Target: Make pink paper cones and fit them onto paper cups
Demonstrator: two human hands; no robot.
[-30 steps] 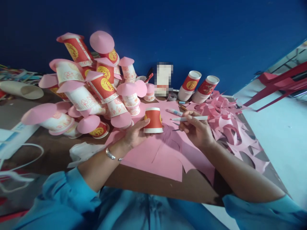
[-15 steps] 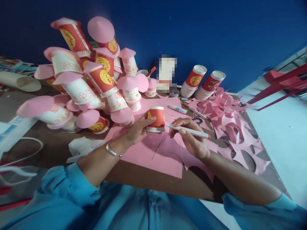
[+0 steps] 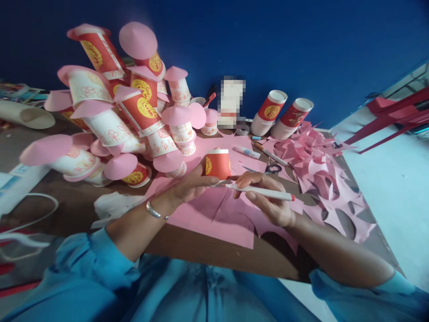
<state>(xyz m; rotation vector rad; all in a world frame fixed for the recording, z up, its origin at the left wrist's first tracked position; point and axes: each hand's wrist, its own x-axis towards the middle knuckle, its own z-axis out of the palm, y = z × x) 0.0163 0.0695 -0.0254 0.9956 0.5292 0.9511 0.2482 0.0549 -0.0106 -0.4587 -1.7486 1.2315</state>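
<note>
I have the left hand (image 3: 189, 185) gripping a red cup (image 3: 217, 163) from its left side, thumb along the low near edge; the other fingers are partly hidden behind it. The cup is held narrow end up above the pink sheet (image 3: 197, 223) in the middle of the table (image 3: 201, 257). The right hand (image 3: 268, 197) is closed on a white pen (image 3: 264, 192), its red end pointing right and its tip at the cup's lower rim; I cannot tell from here whether the tip touches.

Just beyond the right hand I see scissors (image 3: 274, 168), and farther off a white tube (image 3: 246, 152) lying on the pink paper. A heap of pink scraps (image 3: 321, 174) covers the table's right side. At the far edge, near the blue wall (image 3: 301, 44), two cup stacks (image 3: 270, 112) lean side by side, with a tape roll (image 3: 243, 129) to their left. To the left of the cup rises a big pile of hatted cups (image 3: 144, 109), red and white, under pink cones. Nearer me on the left lies a crumpled white bag (image 3: 115, 205).
</note>
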